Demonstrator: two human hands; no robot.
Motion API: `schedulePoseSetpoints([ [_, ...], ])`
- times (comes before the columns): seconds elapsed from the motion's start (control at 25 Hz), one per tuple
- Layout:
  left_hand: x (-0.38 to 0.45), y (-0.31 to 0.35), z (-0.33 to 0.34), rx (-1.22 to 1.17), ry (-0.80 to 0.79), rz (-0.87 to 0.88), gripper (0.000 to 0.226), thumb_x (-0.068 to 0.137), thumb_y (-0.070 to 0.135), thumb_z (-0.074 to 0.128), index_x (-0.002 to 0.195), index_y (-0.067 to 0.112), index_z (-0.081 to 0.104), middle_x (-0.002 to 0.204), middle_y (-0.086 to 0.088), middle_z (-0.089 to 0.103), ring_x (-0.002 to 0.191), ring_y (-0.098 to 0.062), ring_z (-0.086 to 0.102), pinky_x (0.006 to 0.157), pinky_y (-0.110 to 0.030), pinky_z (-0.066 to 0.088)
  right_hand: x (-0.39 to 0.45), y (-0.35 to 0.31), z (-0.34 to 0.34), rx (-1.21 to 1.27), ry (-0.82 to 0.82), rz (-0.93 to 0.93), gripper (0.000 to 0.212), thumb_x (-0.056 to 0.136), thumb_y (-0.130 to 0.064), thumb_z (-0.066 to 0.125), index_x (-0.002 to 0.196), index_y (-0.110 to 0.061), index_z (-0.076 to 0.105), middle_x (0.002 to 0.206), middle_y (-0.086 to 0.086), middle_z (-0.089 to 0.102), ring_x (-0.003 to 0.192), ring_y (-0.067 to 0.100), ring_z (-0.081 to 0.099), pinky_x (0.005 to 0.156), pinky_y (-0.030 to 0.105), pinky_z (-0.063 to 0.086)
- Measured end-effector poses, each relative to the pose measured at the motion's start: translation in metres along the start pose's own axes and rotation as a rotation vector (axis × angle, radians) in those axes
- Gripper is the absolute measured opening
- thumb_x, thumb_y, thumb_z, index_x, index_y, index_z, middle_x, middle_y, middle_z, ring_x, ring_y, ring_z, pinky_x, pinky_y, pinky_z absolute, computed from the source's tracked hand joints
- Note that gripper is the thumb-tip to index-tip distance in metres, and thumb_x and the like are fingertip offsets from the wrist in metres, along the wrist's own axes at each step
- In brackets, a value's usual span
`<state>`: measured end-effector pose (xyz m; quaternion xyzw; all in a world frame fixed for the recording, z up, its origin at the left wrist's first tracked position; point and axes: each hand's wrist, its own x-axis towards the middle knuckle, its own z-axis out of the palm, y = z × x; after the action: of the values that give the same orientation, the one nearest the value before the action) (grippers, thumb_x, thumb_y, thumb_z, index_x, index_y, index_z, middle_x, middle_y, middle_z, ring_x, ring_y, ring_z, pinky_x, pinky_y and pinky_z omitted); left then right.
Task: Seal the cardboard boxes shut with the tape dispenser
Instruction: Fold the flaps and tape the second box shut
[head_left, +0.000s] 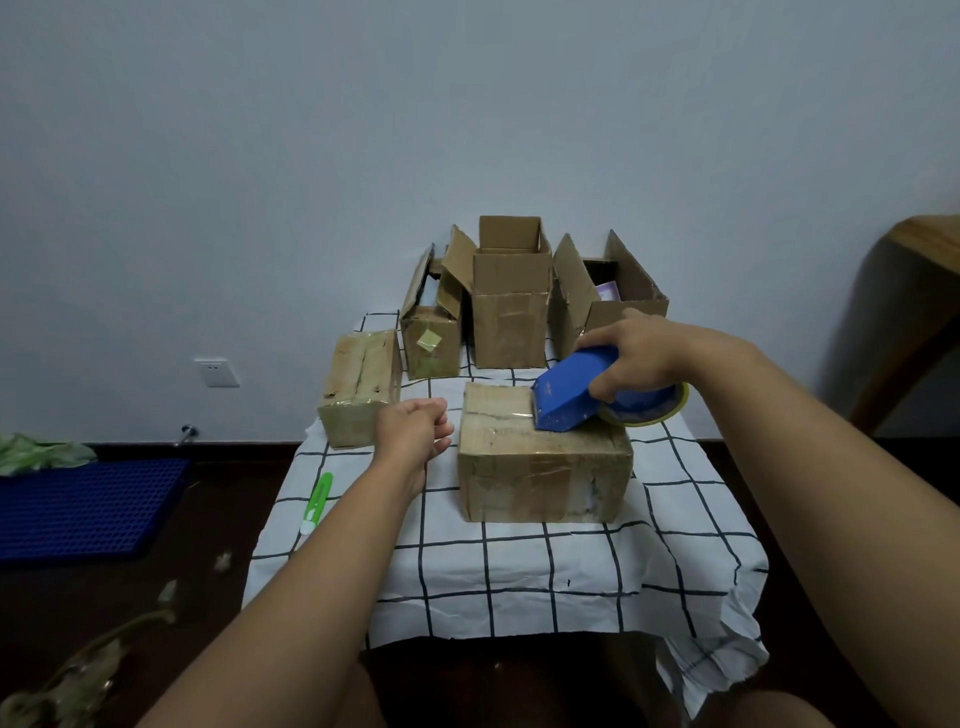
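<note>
Cardboard box (540, 452), closed and judged light but stiff, sits mid-table on the checked cloth (519, 566). A blue tape dispenser (571, 395), rigid and best taken by its body, is grasped by the right hand (636, 358) on the box top. The left hand (413, 426), loosely curled, holds nothing. Open boxes (511, 301) crowd the far edge; a green cutter (318, 500) lies near the left edge.

Five cardboard boxes (543, 457), one tape dispenser (576, 389)

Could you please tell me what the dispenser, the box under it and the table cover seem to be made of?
Dispenser: looks like hard blue plastic, smooth with a slight sheen.
Box: brown corrugated cardboard, matte and worn, with glossy clear tape strips.
Cover: probably woven cloth, white with a dark grid; it creases and drapes.
</note>
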<state>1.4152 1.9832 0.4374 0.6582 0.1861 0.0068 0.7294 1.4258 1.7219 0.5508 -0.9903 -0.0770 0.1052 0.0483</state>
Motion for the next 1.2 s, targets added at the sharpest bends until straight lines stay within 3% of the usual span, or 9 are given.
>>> schedulePoseSetpoints([
  [0.28,0.012,-0.018,0.004,-0.013,-0.070,-0.198,0.013,0.097,0.012,0.059,0.088,0.007,0.066,0.063,-0.002,0.057,0.045,-0.006,0.048,0.047,-0.018,0.047,0.000,0.000,0.002,-0.020,0.005,-0.007,0.068,0.081,-0.048,0.069,0.143,-0.045,0.041,0.119,0.000,0.035,0.110,0.023,0.040,0.099,0.046,0.045],
  [0.36,0.016,-0.022,0.007,-0.006,-0.102,-0.237,0.013,0.096,0.011,0.058,0.093,0.004,0.068,0.070,-0.005,0.060,0.042,-0.006,0.043,0.042,-0.018,0.042,0.000,0.002,0.003,-0.021,0.003,-0.018,0.069,0.080,-0.048,0.069,0.143,-0.045,0.041,0.118,0.000,0.035,0.111,0.024,0.040,0.099,0.047,0.045],
  [0.52,0.017,-0.022,0.015,0.086,-0.101,-0.230,0.020,0.095,0.008,0.052,0.103,0.001,0.069,0.087,-0.008,0.067,0.061,-0.014,0.049,0.045,-0.022,0.035,0.002,0.003,0.007,-0.033,0.013,-0.017,0.071,0.079,-0.049,0.068,0.144,-0.047,0.039,0.118,-0.001,0.034,0.110,0.023,0.035,0.101,0.050,0.043],
  [0.72,0.012,-0.026,0.015,0.126,-0.118,-0.320,0.020,0.096,0.022,0.053,0.092,0.012,0.070,0.087,-0.004,0.061,0.079,-0.019,0.047,0.066,-0.032,0.037,0.002,0.001,0.009,-0.038,0.020,-0.005,0.071,0.080,-0.049,0.067,0.144,-0.048,0.038,0.118,0.000,0.033,0.116,0.027,0.036,0.103,0.052,0.041],
  [0.8,0.005,-0.025,0.018,0.189,-0.006,-0.214,0.016,0.095,0.011,0.046,0.088,0.008,0.061,0.090,-0.008,0.057,0.077,-0.019,0.046,0.063,-0.029,0.035,0.000,0.001,0.009,-0.035,0.018,-0.004,0.071,0.079,-0.049,0.067,0.144,-0.048,0.038,0.118,0.000,0.033,0.113,0.025,0.035,0.103,0.052,0.041],
  [0.92,-0.024,-0.015,0.024,0.294,0.167,0.187,0.018,0.100,0.020,0.043,0.099,0.016,0.061,0.106,-0.001,0.063,0.090,-0.019,0.057,0.068,-0.027,0.042,-0.003,0.001,0.009,-0.031,0.028,-0.008,0.072,0.079,-0.050,0.067,0.144,-0.048,0.038,0.116,0.000,0.033,0.116,0.027,0.036,0.101,0.051,0.041],
  [1.04,-0.051,-0.017,0.033,0.609,-0.036,0.427,0.046,0.099,0.044,0.048,0.137,0.019,0.047,0.129,0.004,0.054,0.116,-0.017,0.052,0.086,-0.027,0.041,-0.005,0.000,0.010,-0.001,0.039,0.004,0.071,0.080,-0.048,0.066,0.145,-0.047,0.038,0.116,0.001,0.033,0.123,0.030,0.035,0.100,0.048,0.040],
  [1.12,-0.051,-0.025,0.035,0.809,-0.123,0.417,0.068,0.094,0.053,0.049,0.150,0.020,0.029,0.146,-0.001,0.043,0.129,-0.022,0.046,0.098,-0.035,0.040,-0.007,-0.001,0.009,-0.003,0.039,-0.003,0.071,0.080,-0.049,0.066,0.145,-0.047,0.038,0.116,0.000,0.032,0.124,0.031,0.034,0.101,0.049,0.040],
  [1.2,-0.045,-0.027,0.032,0.930,-0.151,0.378,0.075,0.093,0.057,0.046,0.153,0.021,0.020,0.154,-0.007,0.034,0.134,-0.027,0.041,0.103,-0.041,0.040,-0.010,-0.002,0.010,-0.010,0.041,-0.007,0.070,0.080,-0.051,0.065,0.144,-0.047,0.038,0.116,-0.001,0.032,0.123,0.030,0.035,0.101,0.050,0.041],
])
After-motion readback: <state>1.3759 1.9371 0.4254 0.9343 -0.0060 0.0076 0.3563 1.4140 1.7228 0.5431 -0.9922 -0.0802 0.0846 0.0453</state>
